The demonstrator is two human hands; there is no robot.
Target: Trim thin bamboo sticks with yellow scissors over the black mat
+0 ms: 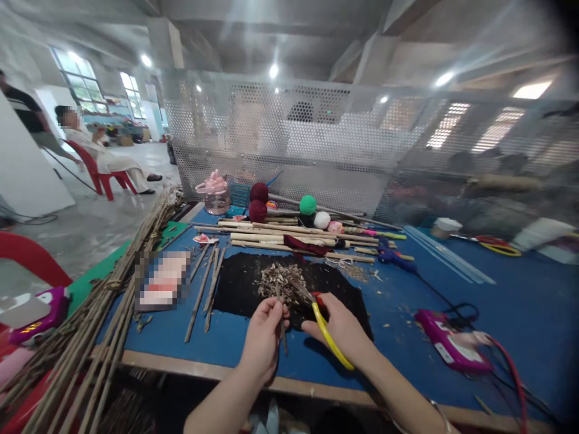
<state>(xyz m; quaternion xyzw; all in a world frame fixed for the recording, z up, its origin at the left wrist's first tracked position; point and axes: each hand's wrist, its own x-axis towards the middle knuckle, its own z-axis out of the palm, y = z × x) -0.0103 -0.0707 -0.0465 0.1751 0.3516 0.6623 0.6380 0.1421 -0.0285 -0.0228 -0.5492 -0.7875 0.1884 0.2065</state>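
Note:
My left hand (263, 335) pinches a short thin twig (284, 342), which stands roughly upright between thumb and fingers. In my right hand (344, 330) is a pair of scissors (332, 342) with yellow and red handles. Their blades point up and left, just right of the twig's upper end; I cannot tell whether blades and twig touch. Beyond both hands, a heap of small chopped plant pieces (275, 276) lies on a black cloth (237, 283). Several longer twigs (199, 301) rest left of the cloth.
A large bundle of long sticks (122, 271) leans over the table's left side. Behind the cloth lie wooden rods (280, 238), yarn balls (308, 205) and a blue glue gun (391, 254). A purple device (452, 346) with cables sits right. A perforated metal screen (280, 138) backs the table.

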